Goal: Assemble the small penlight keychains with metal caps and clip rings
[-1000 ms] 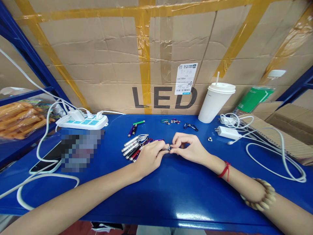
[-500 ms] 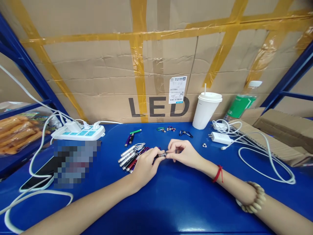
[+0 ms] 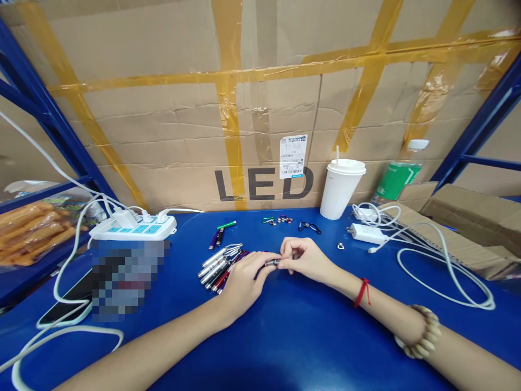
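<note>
Little has moved except the slightly raised view; left hand and right hand pinch a dark tube, which loosened fingertips could drop.

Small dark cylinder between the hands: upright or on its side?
On its side: the dark cylinder runs roughly level from the left hand to the right hand. It is partly hidden; capped or not, I cannot tell.

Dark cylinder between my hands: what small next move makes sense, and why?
Perhaps a slight twist with your right hand, since it pinches at one end of the dark cylinder while your left hand holds the other.
</note>
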A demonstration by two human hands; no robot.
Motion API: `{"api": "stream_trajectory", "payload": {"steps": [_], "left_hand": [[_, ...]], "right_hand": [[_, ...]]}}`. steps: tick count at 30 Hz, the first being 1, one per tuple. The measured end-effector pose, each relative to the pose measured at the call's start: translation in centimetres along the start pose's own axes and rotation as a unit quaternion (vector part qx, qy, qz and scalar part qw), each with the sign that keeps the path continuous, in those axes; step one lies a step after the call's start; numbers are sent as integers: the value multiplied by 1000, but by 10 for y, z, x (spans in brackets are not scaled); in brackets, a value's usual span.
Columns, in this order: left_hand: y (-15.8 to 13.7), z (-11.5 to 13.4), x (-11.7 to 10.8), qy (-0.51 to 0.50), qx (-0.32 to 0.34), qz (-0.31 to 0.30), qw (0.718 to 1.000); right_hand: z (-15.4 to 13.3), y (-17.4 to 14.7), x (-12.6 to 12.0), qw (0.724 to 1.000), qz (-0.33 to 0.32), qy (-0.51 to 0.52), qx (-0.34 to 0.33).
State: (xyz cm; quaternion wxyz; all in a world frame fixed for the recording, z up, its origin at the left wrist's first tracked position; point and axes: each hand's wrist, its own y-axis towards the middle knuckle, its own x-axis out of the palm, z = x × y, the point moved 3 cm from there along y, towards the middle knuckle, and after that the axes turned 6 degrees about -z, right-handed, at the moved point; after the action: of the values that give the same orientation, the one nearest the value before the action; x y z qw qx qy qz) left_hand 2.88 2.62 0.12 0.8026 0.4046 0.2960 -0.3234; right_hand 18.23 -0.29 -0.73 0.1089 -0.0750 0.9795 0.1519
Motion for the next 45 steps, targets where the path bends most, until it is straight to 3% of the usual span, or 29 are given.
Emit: {"api": "stream_trajectory", "payload": {"steps": [32, 45], "left_hand": [[0, -1, 0, 30, -7, -33, 999], [-1, -1, 2, -1, -20, -43, 999]], "right_hand": [[-1, 1, 0, 999, 1, 0, 39], [-2, 1, 0, 999, 3, -16, 51]]}}
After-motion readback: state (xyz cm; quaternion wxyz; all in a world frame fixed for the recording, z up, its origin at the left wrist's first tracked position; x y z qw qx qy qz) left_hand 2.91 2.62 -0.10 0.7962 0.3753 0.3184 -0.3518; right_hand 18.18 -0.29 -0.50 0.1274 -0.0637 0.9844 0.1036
